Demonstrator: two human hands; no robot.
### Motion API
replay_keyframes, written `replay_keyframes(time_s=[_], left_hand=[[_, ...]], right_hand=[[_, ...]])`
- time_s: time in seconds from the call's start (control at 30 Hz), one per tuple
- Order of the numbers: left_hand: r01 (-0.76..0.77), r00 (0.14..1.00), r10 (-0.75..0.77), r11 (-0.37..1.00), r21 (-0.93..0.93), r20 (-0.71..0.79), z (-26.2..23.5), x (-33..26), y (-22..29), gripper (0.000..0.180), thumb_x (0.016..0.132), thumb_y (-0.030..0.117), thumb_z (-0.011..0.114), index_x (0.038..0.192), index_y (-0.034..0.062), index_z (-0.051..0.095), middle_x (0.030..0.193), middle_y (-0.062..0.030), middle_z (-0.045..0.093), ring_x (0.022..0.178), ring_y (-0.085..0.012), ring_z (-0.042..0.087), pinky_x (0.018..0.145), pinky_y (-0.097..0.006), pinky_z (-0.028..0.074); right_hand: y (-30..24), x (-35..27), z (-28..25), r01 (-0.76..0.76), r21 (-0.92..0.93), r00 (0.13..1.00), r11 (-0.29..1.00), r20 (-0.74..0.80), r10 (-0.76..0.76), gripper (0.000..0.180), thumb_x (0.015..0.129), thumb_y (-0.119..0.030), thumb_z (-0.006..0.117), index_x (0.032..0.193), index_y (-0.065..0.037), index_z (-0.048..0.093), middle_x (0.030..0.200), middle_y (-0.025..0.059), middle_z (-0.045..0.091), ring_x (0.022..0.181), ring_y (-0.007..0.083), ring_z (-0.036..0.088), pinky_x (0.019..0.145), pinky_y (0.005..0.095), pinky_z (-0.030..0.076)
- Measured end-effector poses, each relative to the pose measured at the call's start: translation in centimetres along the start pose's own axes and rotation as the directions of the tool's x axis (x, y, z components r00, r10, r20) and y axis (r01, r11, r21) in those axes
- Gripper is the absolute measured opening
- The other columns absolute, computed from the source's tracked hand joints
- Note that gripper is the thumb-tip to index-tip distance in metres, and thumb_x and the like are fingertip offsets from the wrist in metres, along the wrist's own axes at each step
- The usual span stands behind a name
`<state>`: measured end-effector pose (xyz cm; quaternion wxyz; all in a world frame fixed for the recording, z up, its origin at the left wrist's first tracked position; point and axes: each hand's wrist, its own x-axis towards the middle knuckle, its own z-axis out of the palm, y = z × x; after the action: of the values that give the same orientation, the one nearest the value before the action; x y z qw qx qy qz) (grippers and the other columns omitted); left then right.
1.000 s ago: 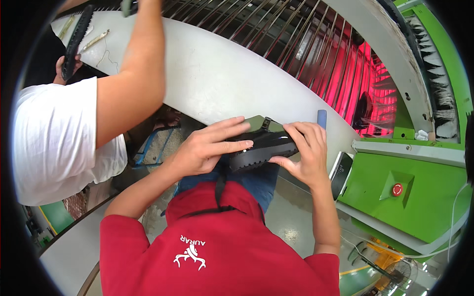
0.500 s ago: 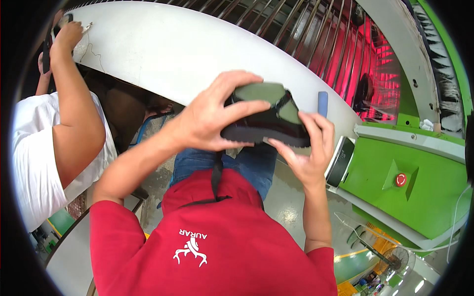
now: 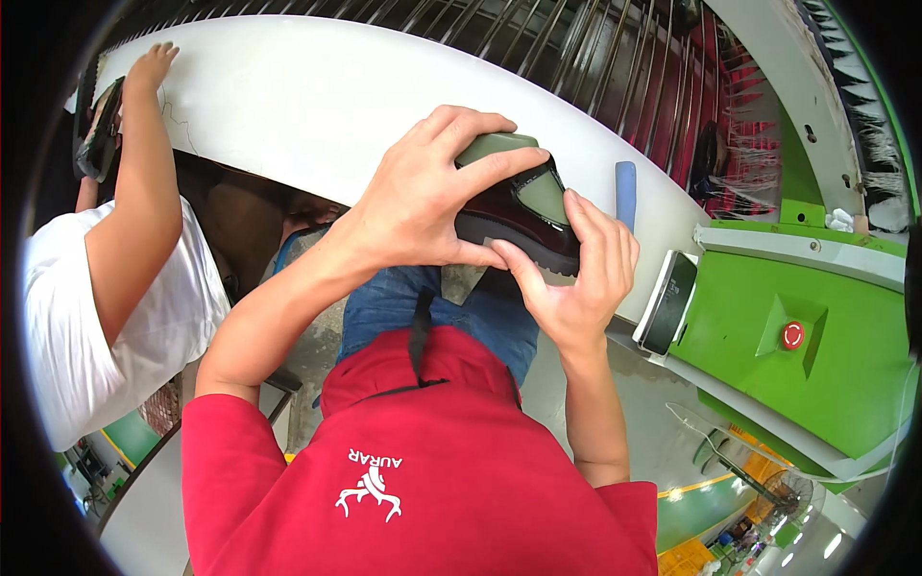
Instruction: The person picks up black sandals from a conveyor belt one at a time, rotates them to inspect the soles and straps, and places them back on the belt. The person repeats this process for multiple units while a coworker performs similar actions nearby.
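The left hand [image 3: 423,192] wraps over the top of a shoe [image 3: 519,206], fingers curled across its olive-green upper and thumb pressed along the dark sole edge. The right hand [image 3: 576,278] cups the shoe from below at about five o'clock of it, fingers spread flat against the side, thumb bent under the sole. The shoe sits between both hands just above the picture's middle, held in the air above the person's jeans-clad lap.

Behind the shoe, at twelve o'clock, runs a curved white conveyor surface [image 3: 317,96]. A small blue stick [image 3: 625,192] lies on it at three o'clock of the shoe. Farther out at four o'clock stands a green machine housing [image 3: 816,384] with a red button [image 3: 791,335]. At nine o'clock a co-worker in a white shirt [image 3: 106,326] reaches an arm up to the conveyor.
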<state>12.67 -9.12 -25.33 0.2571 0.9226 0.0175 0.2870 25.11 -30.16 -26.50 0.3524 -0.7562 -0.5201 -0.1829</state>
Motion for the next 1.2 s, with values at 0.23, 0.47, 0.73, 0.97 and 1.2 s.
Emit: replay_keyframes(time_s=[0.23,0.47,0.73,0.97,1.2], left_hand=[[-0.005,0.985,0.004,1.0,0.003,0.171,-0.3,2.9,-1.7,0.097,0.058,0.035,0.098,0.151,0.0203,0.07,0.134,-0.0144,0.068,0.123,-0.039,0.066,0.103,-0.05,0.059],[0.002,0.953,0.0,1.0,-0.008,0.302,2.0,5.4,-3.7,0.1,0.059,0.034,0.097,0.153,0.0177,0.067,0.132,-0.016,0.069,0.125,-0.0402,0.065,0.108,-0.051,0.053],[-0.017,0.985,0.027,0.998,-0.058,0.172,1.2,3.8,-2.3,0.099,0.056,0.033,0.096,0.151,0.0192,0.071,0.138,-0.0119,0.069,0.125,-0.0389,0.064,0.107,-0.051,0.052],[-0.062,0.992,0.065,0.998,-0.033,0.109,0.8,3.0,-1.1,0.098,0.054,0.035,0.093,0.149,0.0184,0.073,0.14,-0.0122,0.068,0.126,-0.0379,0.063,0.108,-0.051,0.05],[0.065,0.998,-0.057,0.945,-0.319,0.032,0.2,1.7,-0.5,0.099,0.056,0.029,0.1,0.149,0.0134,0.071,0.142,-0.0181,0.065,0.135,-0.0409,0.062,0.119,-0.052,0.049]], right_hand=[[0.3,0.8,0.7,-0.097,-0.047,0.995,0.994,-0.038,0.095,0.073,0.072,-0.044,0.105,0.126,-0.005,0.076,0.117,0.0108,0.08,0.104,0.031,0.076,0.095,0.0441,0.054],[2.0,1.8,0.6,-0.144,-0.036,0.988,0.989,0.045,0.145,0.069,0.078,-0.044,0.101,0.128,-0.003,0.077,0.117,0.0119,0.081,0.106,0.03,0.076,0.094,0.0433,0.055],[0.9,0.5,0.3,-0.086,-0.034,0.996,0.996,0.006,0.086,0.07,0.077,-0.035,0.102,0.133,-0.003,0.076,0.125,0.0122,0.081,0.109,0.0311,0.076,0.095,0.0438,0.055],[0.2,-1.0,0.7,-0.042,-0.011,0.992,0.999,-0.122,0.04,0.078,0.072,-0.031,0.105,0.137,-0.005,0.073,0.127,0.0119,0.08,0.11,0.0319,0.076,0.097,0.0444,0.054],[-0.5,-3.0,-0.8,-0.227,0.467,0.919,0.855,-0.188,0.346,0.143,0.067,-0.032,0.112,0.174,0.001,0.024,0.174,0.0268,0.035,0.156,0.0414,0.045,0.129,0.0532,0.04]])
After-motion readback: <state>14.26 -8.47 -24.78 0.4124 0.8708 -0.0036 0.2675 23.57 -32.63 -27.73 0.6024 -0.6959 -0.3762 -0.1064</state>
